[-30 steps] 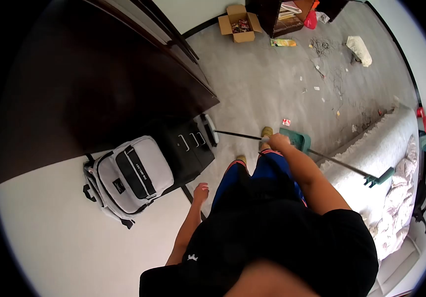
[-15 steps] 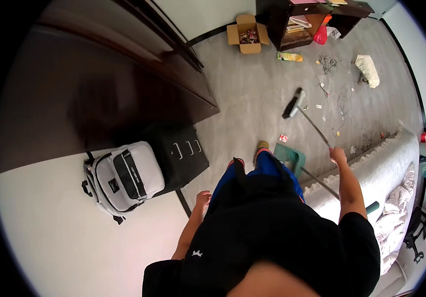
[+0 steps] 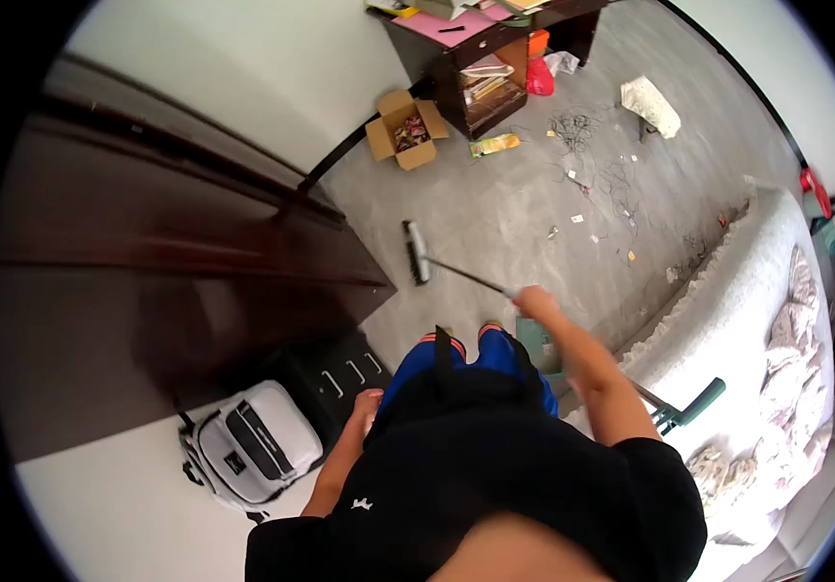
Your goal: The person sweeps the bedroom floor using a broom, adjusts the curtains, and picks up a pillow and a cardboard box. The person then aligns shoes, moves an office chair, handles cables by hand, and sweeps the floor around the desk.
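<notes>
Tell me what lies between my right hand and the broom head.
The broom handle runs from the right hand to the broom head, above grey floor, in the head view.

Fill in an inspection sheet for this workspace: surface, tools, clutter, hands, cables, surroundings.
Surface: gray floor, strewn with small scraps.
Tools: broom held out ahead; green dustpan near the feet, partly hidden.
Clutter: open carton with small items inside; yellow packet on the floor.
Right hand: grips the broom handle.
Left hand: beside the thigh, nothing seen in it.
Cables: dark tangled strands, possibly wires.
Surroundings: bed right, backpack left, desk ahead.
</notes>
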`<state>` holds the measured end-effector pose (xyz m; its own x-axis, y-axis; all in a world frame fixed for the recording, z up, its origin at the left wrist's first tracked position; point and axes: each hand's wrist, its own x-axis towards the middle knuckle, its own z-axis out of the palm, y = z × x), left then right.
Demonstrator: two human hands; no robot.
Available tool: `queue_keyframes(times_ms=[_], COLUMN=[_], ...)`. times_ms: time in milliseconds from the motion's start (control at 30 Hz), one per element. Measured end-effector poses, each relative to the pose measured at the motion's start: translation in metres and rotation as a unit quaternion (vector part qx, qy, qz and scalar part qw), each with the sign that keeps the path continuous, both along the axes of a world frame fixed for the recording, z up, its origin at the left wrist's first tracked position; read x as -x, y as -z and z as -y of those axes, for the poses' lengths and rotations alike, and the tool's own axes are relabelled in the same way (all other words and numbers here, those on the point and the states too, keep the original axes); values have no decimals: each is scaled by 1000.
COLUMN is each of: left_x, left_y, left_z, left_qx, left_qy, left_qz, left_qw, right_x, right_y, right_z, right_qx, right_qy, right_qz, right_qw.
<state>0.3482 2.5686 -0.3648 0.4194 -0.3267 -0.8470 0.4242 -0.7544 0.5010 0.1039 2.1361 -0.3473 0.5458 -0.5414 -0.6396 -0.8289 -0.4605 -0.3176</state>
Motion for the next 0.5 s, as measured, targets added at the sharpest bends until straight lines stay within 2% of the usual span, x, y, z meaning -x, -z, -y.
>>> queue_keyframes(times_ms=[67, 100, 167, 233, 333, 400, 433, 500], left_x=[-36, -42, -37, -51, -67, -83, -92, -109], left_y=[-9, -30, -104, -116, -106, -88, -77, -57], left_z=[24, 49, 121, 151, 167, 174, 174, 171], left_qx=[-42, -48, -57, -13, 8, 3, -17, -57], left_qy=[10, 9, -1, 16, 25, 37, 54, 85], left_qz=[-39, -4, 64, 74, 68, 51, 45, 29], left_qw=[998, 999, 996, 997, 997, 998, 997, 994], right_x=[-49, -64, -89, -85, -48, -18, 1, 20], right_y=[0, 7, 20, 21, 25, 23, 23, -24], right_z=[-14, -20, -22, 0, 52, 90, 111, 134], right_qx=[-41, -29, -7, 12, 15, 25, -12, 18], right_qy=[-5, 11, 35, 35, 46, 89, 132, 146], right_qz=[-10, -4, 5, -12, -48, -114, -124, -162], right_qw=[999, 1000, 999, 999, 998, 989, 983, 976])
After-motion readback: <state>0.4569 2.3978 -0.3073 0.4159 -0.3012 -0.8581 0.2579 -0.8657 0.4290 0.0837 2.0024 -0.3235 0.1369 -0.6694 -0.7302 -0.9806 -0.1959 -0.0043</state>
